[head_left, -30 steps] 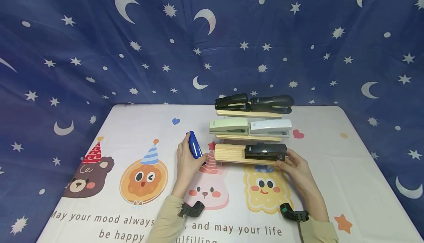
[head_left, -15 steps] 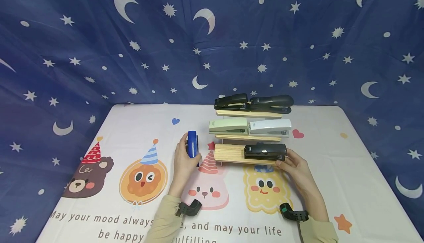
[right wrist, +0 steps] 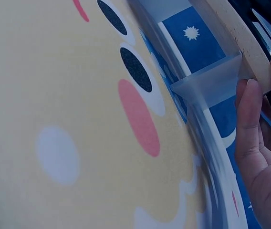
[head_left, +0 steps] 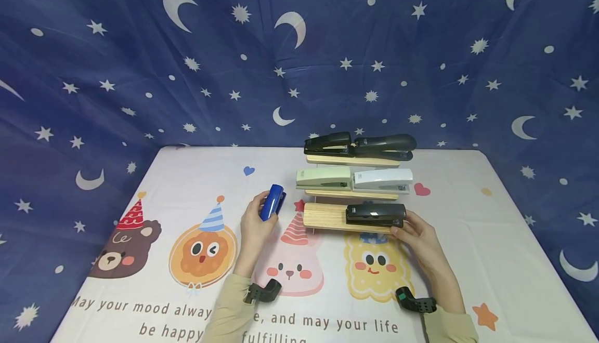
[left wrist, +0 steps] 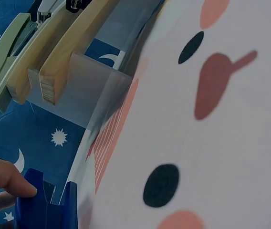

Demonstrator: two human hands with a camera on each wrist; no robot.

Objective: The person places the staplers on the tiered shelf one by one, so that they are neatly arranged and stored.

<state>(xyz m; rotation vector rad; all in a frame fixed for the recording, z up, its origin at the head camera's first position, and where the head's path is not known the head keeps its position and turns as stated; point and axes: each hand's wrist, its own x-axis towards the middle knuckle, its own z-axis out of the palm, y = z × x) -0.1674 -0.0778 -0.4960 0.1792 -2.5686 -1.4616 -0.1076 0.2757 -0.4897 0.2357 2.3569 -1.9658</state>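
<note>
In the head view a blue stapler (head_left: 273, 202) is in my left hand (head_left: 255, 228), gripped between thumb and fingers, tilted with its top to the right. The left wrist view shows one end of the blue stapler (left wrist: 40, 205) with fingertips against it. To its right stands a three-tier rack with wooden shelves (head_left: 324, 215). A black stapler (head_left: 376, 214) sits on the right half of the lowest shelf. My right hand (head_left: 421, 239) holds that shelf's right end, thumb at the front edge and fingers by the stapler; in the right wrist view, fingertips (right wrist: 252, 88) meet the wood (right wrist: 259, 71).
The middle shelf carries a pale green stapler (head_left: 323, 177) and a white stapler (head_left: 382, 179). Two black staplers stand on the top shelf (head_left: 353, 161). Clear side panels (left wrist: 78, 90) support the rack. A printed white cloth (head_left: 196, 166) covers the table, before a blue starry curtain (head_left: 210, 47).
My left hand has shifted slightly left and turned the blue stapler clockwise, so its top now leans right instead of left. The right hand and the rack have stayed put.
</note>
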